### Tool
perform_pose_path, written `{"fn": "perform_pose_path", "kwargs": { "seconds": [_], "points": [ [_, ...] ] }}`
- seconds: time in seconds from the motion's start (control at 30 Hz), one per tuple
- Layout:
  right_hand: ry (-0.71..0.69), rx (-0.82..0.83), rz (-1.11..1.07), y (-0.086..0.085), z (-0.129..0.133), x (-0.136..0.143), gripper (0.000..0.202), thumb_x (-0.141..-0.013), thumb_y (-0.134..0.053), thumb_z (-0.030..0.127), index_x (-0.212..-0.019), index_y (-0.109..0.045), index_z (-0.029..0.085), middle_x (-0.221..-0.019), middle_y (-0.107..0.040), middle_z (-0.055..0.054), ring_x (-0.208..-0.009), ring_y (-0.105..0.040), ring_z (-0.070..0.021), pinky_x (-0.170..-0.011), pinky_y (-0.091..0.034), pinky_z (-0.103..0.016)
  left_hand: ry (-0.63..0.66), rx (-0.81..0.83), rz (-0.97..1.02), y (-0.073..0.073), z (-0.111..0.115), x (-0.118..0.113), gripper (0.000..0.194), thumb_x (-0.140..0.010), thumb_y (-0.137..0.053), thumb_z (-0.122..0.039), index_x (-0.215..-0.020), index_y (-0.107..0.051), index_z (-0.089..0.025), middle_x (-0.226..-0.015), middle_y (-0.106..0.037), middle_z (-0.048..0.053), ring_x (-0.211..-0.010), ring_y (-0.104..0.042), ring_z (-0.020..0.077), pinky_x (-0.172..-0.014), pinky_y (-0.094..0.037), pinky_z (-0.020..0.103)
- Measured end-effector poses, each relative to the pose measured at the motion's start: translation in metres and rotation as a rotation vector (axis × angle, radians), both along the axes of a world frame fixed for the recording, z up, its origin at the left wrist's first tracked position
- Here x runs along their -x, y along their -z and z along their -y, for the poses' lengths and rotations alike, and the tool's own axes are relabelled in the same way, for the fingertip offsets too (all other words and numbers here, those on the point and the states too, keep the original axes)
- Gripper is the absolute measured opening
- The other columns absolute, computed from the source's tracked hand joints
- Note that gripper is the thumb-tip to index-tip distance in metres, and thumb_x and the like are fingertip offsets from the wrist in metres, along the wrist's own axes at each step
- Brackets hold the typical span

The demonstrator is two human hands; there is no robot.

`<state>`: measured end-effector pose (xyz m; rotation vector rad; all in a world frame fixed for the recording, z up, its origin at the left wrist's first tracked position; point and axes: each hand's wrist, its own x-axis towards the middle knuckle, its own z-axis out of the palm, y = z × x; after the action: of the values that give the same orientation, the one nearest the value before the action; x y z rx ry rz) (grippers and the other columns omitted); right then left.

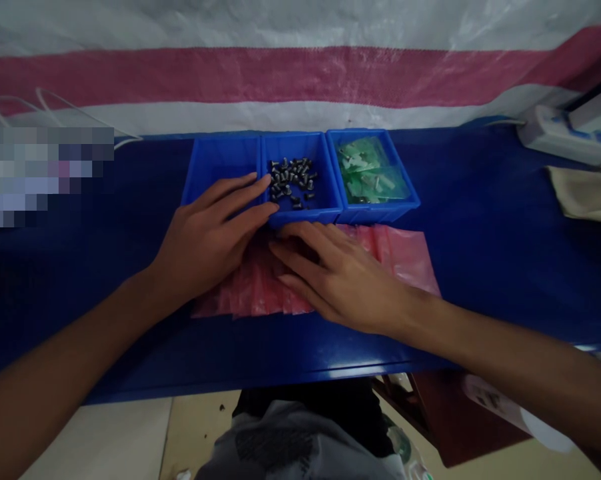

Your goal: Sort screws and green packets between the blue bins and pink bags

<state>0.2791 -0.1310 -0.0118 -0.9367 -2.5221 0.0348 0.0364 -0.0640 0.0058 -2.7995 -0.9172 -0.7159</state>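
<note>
My left hand (200, 233) reaches over the front of the blue bins with its fingers stretched and apart. Its fingertips lie at the near left edge of the middle blue bin (305, 217), and its thumb is mostly hidden. Small dark screws (293, 177) lie loose in that bin. My right hand (338, 273) rests over a row of overlapping pink plastic bags (260, 287), fingers bent, with a gap between thumb and index finger. Nothing is visibly held in either hand. The space beneath both palms is hidden.
A left blue bin (225, 157) is partly covered by my hand. The right blue bin (375, 213) holds green bags (370, 170) with small parts. A white power strip (560, 137) and a beige cloth (583, 193) lie at right. The blue table's front edge (280, 383) is near my lap.
</note>
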Motion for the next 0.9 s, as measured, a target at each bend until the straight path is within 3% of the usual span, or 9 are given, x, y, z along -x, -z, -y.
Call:
{"fn": "perform_pose_path", "kwargs": {
  "seconds": [0.1,0.2,0.33,0.5,0.7,0.8,0.9],
  "points": [
    [-0.014,-0.012,-0.009,0.0,-0.001,0.0,0.038,-0.114,-0.043,0.023,-0.132,-0.073,0.008,-0.129,-0.071,-0.022,-0.113,-0.069,-0.0304,-0.097,-0.062,-0.05,0.012,-0.007,0.015,0.001,-0.001,0.001,0.03,-0.114,-0.047,-0.022,-0.133,-0.07,-0.029,-0.156,-0.065,0.002,-0.148,-0.061,0.0238,-0.124,-0.058,0.053],
    [0.025,-0.02,0.0,-0.001,0.0,0.001,0.037,-0.114,-0.045,0.025,-0.138,-0.07,0.011,-0.138,-0.069,-0.022,-0.119,-0.068,-0.0307,-0.102,-0.061,-0.051,0.047,-0.037,0.031,0.002,-0.003,0.002,0.028,-0.113,-0.052,-0.022,-0.133,-0.07,-0.026,-0.154,-0.067,0.007,-0.146,-0.063,0.0265,-0.121,-0.06,0.055],
    [0.002,-0.002,0.032,0.0,0.0,0.003,0.046,-0.114,-0.048,0.033,-0.143,-0.066,0.002,-0.138,-0.067,-0.028,-0.126,-0.062,-0.038,-0.107,-0.057,-0.06,0.044,-0.063,0.018,0.003,-0.003,0.002,0.026,-0.113,-0.052,-0.024,-0.132,-0.07,-0.025,-0.153,-0.067,0.008,-0.146,-0.063,0.0269,-0.12,-0.06,0.056],
    [-0.044,-0.078,0.019,0.001,-0.003,0.002,0.05,-0.114,-0.046,0.034,-0.141,-0.065,-0.004,-0.131,-0.069,-0.027,-0.12,-0.062,-0.0367,-0.101,-0.058,-0.054,0.005,-0.007,0.021,0.003,-0.001,0.001,0.03,-0.115,-0.047,-0.025,-0.133,-0.07,-0.029,-0.157,-0.065,0.003,-0.149,-0.06,0.023,-0.125,-0.056,0.052],
    [-0.07,-0.061,0.04,-0.003,-0.009,0.006,0.032,-0.111,-0.047,0.016,-0.129,-0.071,0.006,-0.126,-0.069,-0.022,-0.111,-0.065,-0.0313,-0.094,-0.059,-0.048,0.086,-0.127,0.021,0.004,-0.005,0.001,0.028,-0.111,-0.052,-0.018,-0.132,-0.071,-0.019,-0.149,-0.07,0.013,-0.142,-0.066,0.0294,-0.116,-0.063,0.053],
    [-0.061,-0.059,0.149,-0.009,-0.016,0.012,0.027,-0.106,-0.051,0.005,-0.121,-0.073,0.01,-0.121,-0.069,-0.016,-0.104,-0.067,-0.0257,-0.095,-0.059,-0.042,0.073,-0.107,0.015,0.002,-0.005,0.002,0.032,-0.112,-0.051,-0.018,-0.139,-0.067,-0.019,-0.149,-0.07,0.012,-0.143,-0.065,0.0287,-0.116,-0.062,0.051],
    [-0.073,-0.063,0.195,-0.015,-0.022,0.018,0.024,-0.106,-0.054,0.004,-0.114,-0.074,0.014,-0.119,-0.069,-0.011,-0.104,-0.068,-0.0216,-0.098,-0.058,-0.037,0.071,-0.074,0.001,-0.001,-0.005,0.003,0.039,-0.112,-0.05,-0.017,-0.15,-0.06,-0.021,-0.153,-0.067,0.01,-0.145,-0.064,0.0281,-0.116,-0.062,0.047]
  ]
}}
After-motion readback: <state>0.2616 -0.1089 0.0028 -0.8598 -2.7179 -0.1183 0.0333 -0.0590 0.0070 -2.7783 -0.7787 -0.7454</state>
